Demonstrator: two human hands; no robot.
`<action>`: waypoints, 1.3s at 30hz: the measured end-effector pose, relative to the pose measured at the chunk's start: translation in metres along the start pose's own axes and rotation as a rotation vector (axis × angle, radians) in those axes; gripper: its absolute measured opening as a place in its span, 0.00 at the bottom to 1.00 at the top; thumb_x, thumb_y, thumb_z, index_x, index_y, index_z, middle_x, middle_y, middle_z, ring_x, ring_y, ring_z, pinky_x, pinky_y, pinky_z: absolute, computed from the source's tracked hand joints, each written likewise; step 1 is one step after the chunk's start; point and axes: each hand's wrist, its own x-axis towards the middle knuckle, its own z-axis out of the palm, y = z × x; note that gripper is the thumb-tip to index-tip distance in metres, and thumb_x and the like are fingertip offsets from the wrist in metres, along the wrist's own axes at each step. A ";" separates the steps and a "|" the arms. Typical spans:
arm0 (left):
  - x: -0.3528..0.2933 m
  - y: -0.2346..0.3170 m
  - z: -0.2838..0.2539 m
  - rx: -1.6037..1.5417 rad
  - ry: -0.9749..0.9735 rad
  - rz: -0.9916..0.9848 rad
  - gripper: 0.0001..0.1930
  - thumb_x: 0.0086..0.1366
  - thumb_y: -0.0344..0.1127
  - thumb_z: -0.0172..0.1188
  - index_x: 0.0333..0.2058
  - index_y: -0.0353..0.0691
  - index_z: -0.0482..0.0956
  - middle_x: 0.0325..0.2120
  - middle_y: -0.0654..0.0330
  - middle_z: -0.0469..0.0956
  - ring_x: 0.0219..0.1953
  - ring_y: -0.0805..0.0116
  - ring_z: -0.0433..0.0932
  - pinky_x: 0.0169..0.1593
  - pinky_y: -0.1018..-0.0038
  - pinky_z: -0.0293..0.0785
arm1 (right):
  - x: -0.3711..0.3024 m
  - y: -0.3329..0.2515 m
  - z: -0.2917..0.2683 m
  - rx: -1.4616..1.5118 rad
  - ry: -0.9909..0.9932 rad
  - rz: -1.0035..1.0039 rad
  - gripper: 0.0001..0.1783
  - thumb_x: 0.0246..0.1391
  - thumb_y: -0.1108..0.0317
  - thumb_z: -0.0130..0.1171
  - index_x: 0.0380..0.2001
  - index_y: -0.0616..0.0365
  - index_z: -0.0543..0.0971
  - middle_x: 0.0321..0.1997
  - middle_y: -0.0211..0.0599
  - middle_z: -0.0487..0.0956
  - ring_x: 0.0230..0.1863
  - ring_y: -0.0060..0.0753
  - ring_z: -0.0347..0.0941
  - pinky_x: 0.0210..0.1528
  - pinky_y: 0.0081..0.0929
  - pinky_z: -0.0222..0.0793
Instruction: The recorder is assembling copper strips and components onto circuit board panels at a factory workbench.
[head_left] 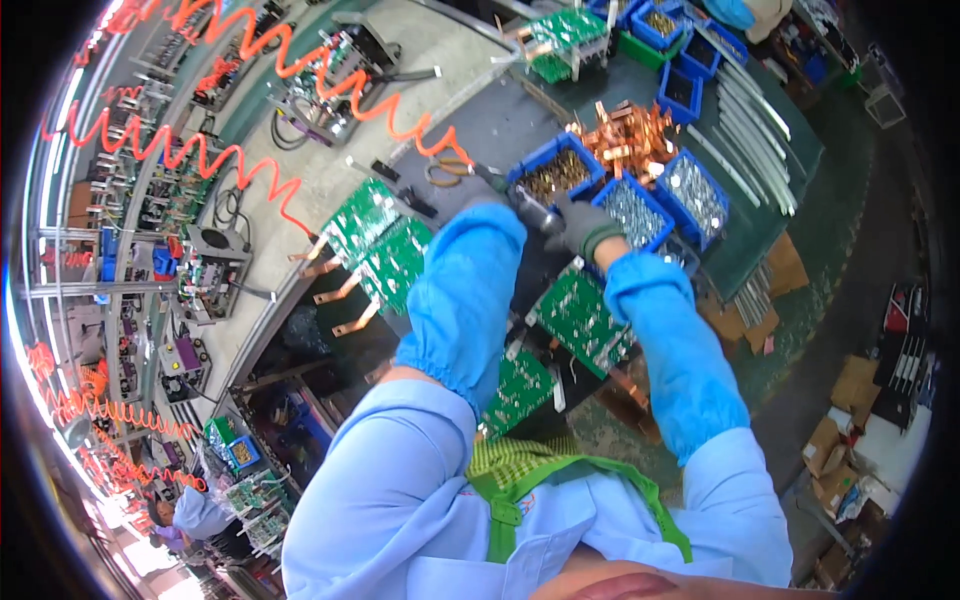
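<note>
Two gloved hands, left hand (478,192) and right hand (583,224), gripped a dark tool (530,203) together just beside a blue bin of brass screws (555,172).

Brown cardboard boxes (835,470) lower right

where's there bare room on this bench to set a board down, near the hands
The widest bare patch is the dark mat between the orange coiled hose and the blue bins. A narrower green strip lies right of the bins, below the metal rails. Around both gloved hands it is crowded: bins, copper parts and green circuit boards.
</note>
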 end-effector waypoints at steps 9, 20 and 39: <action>0.003 0.047 0.038 -0.416 0.093 -0.234 0.13 0.59 0.38 0.55 0.42 0.45 0.79 0.40 0.57 0.79 0.39 0.62 0.80 0.39 0.66 0.77 | -0.011 0.030 0.005 -0.047 0.158 -0.014 0.37 0.38 0.56 0.64 0.53 0.53 0.62 0.43 0.49 0.76 0.44 0.53 0.75 0.44 0.44 0.72; 0.016 0.049 -0.012 -0.413 0.473 0.220 0.12 0.59 0.38 0.55 0.41 0.46 0.79 0.40 0.57 0.79 0.40 0.61 0.80 0.40 0.65 0.76 | -0.146 0.004 -0.116 0.139 0.408 -0.096 0.41 0.38 0.55 0.62 0.57 0.54 0.61 0.43 0.52 0.75 0.43 0.53 0.73 0.46 0.42 0.69; -0.131 -0.047 -0.137 -1.506 0.105 0.859 0.05 0.60 0.35 0.52 0.31 0.45 0.75 0.21 0.61 0.75 0.25 0.69 0.73 0.26 0.70 0.69 | -0.336 -0.198 -0.112 1.366 0.650 -0.435 0.34 0.38 0.65 0.65 0.50 0.65 0.66 0.26 0.37 0.70 0.20 0.25 0.67 0.17 0.19 0.63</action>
